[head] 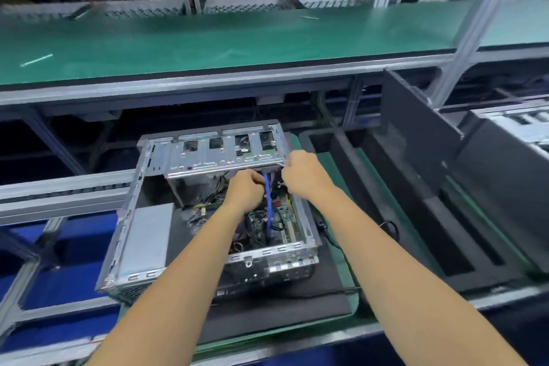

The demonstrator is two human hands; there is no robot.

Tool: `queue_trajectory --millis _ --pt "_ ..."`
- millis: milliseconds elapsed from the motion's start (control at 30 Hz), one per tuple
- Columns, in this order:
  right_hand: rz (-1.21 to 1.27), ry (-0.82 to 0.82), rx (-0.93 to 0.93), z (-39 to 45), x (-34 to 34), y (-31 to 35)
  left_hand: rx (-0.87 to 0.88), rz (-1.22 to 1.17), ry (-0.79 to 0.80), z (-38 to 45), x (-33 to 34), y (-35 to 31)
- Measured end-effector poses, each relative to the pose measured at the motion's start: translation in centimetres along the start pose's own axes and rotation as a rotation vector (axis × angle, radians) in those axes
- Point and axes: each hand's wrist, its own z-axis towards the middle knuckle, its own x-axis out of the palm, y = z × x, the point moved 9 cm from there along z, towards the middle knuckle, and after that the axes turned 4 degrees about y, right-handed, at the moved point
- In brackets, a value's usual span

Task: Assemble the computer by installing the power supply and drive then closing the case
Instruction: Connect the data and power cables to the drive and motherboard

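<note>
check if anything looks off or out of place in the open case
Nothing looks damaged or spilled. The case lies open on its side, with its drive cage swung up. Loose cables, among them a blue cable, cross the board, where the left hand and right hand are working. The side panel leans to the right.

Open case before us, shelf behind

We see the computer case [208,217] lying open on a mat [282,306], the power supply [147,239] in its left side, the motherboard [267,223] to the right, the drive cage [219,151] at the far end; a tray [416,217] lies right, a bench shelf [237,38] behind and above.
</note>
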Motion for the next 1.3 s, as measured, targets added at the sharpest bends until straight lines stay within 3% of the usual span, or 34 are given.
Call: queue_trajectory --millis 167,700,800,933,1167,1300 --pt "-0.108 0.105 0.083 -0.5 1.9 -0.6 -0.14 -0.141 0.074 1.5 0.8 2.0" --pt "-0.596 0.371 0.302 1.5 9.0 -1.5 -0.152 -0.529 0.563 1.5 5.0 2.4" --pt "-0.617 0.3 0.274 1.9 9.2 -1.2 -0.183 -0.493 0.549 1.7 4.9 3.3" --pt "-0.446 0.183 0.266 2.5 8.3 -0.8 -0.167 -0.312 0.55 2.0 4.9 3.9" --pt "-0.375 0.128 0.229 3.1 6.1 0.1 -0.032 -0.186 0.323 2.6 2.0 3.0" --pt "-0.307 -0.072 0.158 3.0 3.9 0.4 -0.022 -0.247 0.228 2.7 -0.1 2.7"
